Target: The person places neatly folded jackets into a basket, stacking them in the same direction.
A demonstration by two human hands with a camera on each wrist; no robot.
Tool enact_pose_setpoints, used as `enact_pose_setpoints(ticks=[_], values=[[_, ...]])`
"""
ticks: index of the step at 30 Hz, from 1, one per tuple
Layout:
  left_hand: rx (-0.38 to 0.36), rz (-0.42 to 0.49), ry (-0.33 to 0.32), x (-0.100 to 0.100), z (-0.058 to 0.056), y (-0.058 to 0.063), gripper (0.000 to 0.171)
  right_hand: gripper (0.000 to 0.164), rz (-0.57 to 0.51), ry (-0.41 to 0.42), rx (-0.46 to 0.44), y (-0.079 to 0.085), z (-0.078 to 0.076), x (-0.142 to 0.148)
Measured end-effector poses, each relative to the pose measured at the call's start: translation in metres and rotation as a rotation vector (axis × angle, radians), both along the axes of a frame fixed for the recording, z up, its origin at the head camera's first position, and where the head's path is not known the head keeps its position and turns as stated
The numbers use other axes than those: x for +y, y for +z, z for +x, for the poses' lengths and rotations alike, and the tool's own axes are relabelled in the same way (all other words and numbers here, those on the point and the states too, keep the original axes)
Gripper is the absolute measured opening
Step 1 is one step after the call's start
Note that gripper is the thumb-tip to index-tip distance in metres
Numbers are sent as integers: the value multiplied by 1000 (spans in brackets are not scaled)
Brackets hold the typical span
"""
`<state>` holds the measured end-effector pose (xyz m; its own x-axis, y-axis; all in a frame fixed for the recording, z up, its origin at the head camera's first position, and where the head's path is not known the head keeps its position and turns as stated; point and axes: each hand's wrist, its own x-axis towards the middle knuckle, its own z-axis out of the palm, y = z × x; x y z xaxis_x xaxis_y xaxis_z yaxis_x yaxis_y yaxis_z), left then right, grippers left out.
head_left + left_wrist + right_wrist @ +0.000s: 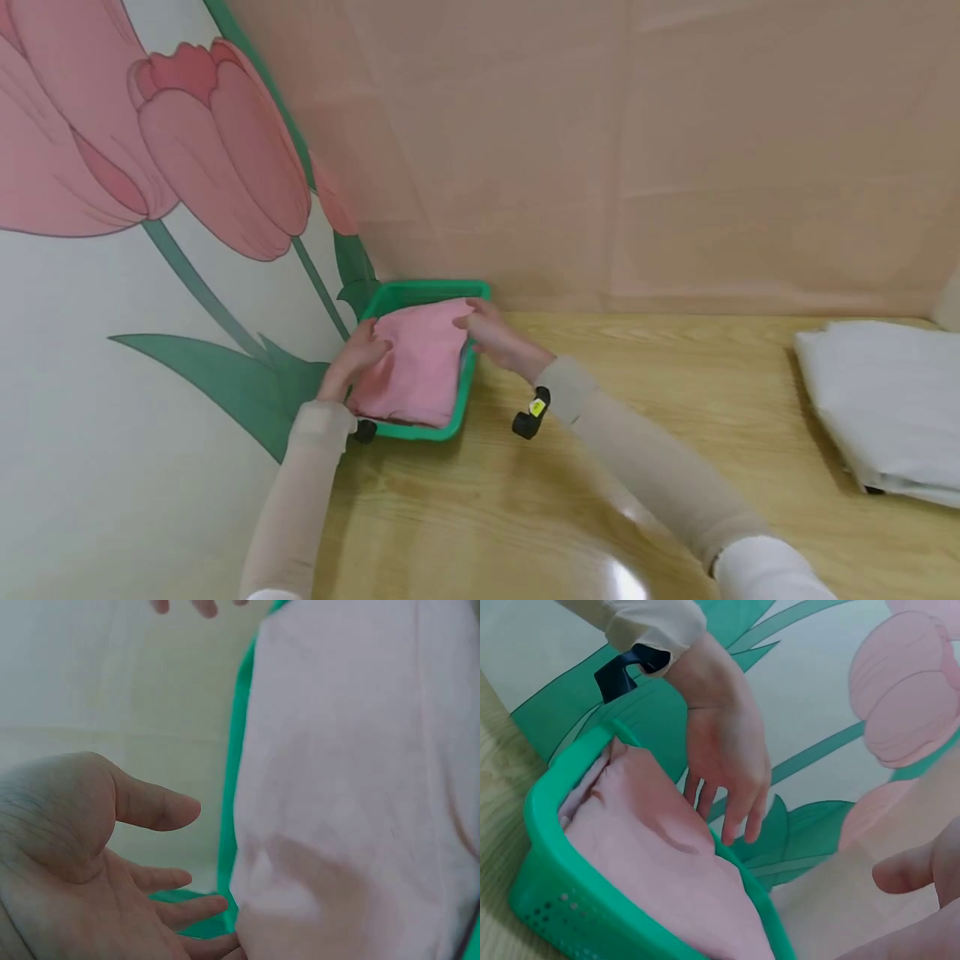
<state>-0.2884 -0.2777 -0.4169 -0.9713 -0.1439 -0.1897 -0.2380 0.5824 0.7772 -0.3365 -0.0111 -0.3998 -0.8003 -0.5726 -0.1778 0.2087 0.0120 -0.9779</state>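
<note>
A folded pink cloth [416,362] lies in a green plastic basket [467,392] in the corner by the walls. At the basket's left rim is my left hand [354,360], its fingers extended and relaxed. The left wrist view shows that hand [90,855] beside the pink cloth [337,765], thumb apart from the fingers and nothing between them. Over the basket's far right side reaches my right hand [497,335], fingertips at the cloth's edge in the head view. Only its thumb and part of the palm show in the right wrist view, with nothing held there.
A white folded bundle [885,408] lies on the wooden surface [637,400] at the right. A tulip-painted wall [180,350] stands close along the left, and a tan sheet [600,167] covers the back. Each wrist wears a black camera mount [529,421].
</note>
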Motion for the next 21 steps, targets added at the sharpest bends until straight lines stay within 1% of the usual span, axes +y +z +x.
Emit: enact_pose_setpoints(ticks=[4, 9, 12, 16, 21], values=[[-15, -43, -9, 12, -1, 8, 76, 75, 25, 10, 40, 4, -1, 22], [-29, -61, -44, 29, -6, 11, 75, 75, 38, 35, 101, 9, -3, 51], [-10, -68, -59, 42, -9, 12, 75, 75, 35, 48, 135, 14, -4, 69], [17, -47, -53, 63, -10, 12, 76, 73, 33, 44, 166, 18, -1, 93], [46, -38, -76, 86, -11, 11, 75, 66, 36, 34, 193, 17, -2, 125]])
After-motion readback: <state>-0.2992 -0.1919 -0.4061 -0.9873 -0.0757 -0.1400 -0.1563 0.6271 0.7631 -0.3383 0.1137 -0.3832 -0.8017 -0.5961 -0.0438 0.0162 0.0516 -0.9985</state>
